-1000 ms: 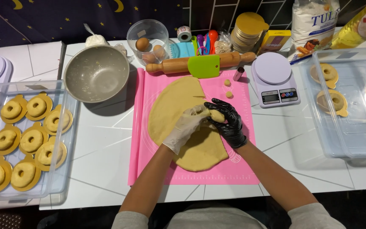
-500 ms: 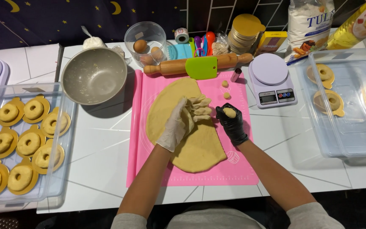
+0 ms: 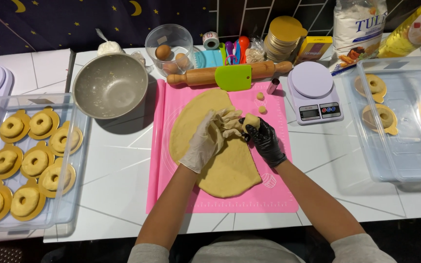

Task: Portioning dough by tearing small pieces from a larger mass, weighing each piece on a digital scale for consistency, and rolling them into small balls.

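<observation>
Since half a second ago the left hand [image 3: 209, 139], in a pale thin glove, has slid rightward over the rolled dough sheet [image 3: 215, 146] until its spread fingers meet the right hand [image 3: 264, 139]. That black-gloved grip is pinched on a small round dough ball [image 3: 251, 120] at the sheet's right edge. The soft, matte yellow sheet lies on a smooth pink mat [image 3: 274, 195] at the middle of the white tiled desk [image 3: 118, 170].

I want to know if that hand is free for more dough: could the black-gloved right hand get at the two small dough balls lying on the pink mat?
Probably not yet: the right hand already holds a dough ball. The small dough balls lie close above it with nothing between.
</observation>
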